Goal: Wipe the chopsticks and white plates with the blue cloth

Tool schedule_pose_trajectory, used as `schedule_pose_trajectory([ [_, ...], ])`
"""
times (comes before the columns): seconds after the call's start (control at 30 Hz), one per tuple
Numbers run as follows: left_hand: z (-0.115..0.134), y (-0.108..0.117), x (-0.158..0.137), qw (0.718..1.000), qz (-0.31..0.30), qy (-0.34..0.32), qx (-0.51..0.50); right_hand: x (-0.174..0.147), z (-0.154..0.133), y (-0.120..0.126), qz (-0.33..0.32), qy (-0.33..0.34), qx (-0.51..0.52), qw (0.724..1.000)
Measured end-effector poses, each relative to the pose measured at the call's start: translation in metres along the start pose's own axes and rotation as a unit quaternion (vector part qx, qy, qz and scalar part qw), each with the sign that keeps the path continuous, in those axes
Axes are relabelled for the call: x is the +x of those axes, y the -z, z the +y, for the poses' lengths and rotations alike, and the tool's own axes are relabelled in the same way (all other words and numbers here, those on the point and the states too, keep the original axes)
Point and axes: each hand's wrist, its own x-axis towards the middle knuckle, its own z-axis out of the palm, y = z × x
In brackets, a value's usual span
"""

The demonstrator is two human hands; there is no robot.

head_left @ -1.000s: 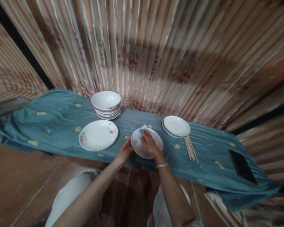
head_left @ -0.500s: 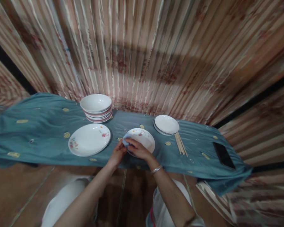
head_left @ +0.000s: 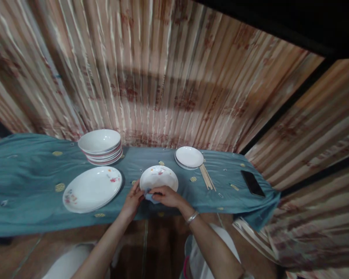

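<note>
A white floral plate (head_left: 159, 177) stands in front of me near the table's front edge. My left hand (head_left: 133, 198) grips its left rim with the fingers closed. In my right hand (head_left: 168, 197) is a light blue cloth (head_left: 152, 198), pinched against the plate's near rim. The cloth and fingers hide part of that rim. Left of my hands lies a large oval plate (head_left: 91, 190) with flowers at two ends, apparently stacked on another. Behind it rises a stack of white bowls (head_left: 100, 145) with red bands.
Small round plates (head_left: 189, 157) are stacked at the back right, with several chopsticks (head_left: 207, 177) beside them. A black phone (head_left: 252, 183) lies at the table's right end. Blue-green cloth (head_left: 31, 193) covers the table, and a striped curtain (head_left: 163, 85) hangs behind.
My right hand has brought the cloth from the plate's left rim down to its near rim. The camera view has shifted, so the dishes appear farther left and lower.
</note>
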Motion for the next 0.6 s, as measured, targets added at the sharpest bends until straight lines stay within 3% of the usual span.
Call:
schedule_pose_trajectory([
  [0.33,-0.008,0.006,0.006,0.999,0.004,-0.011,0.031,-0.027,-0.016,0.028,0.006,-0.065,-0.237,0.969],
  [0.47,-0.013,0.009,0.008,0.999,0.024,-0.001,0.025,-0.029,-0.011,0.029,0.062,-0.095,-0.313,0.943],
  [0.6,-0.014,0.011,0.011,0.999,-0.004,-0.013,0.035,-0.026,0.000,0.027,0.127,-0.110,-0.375,0.912],
])
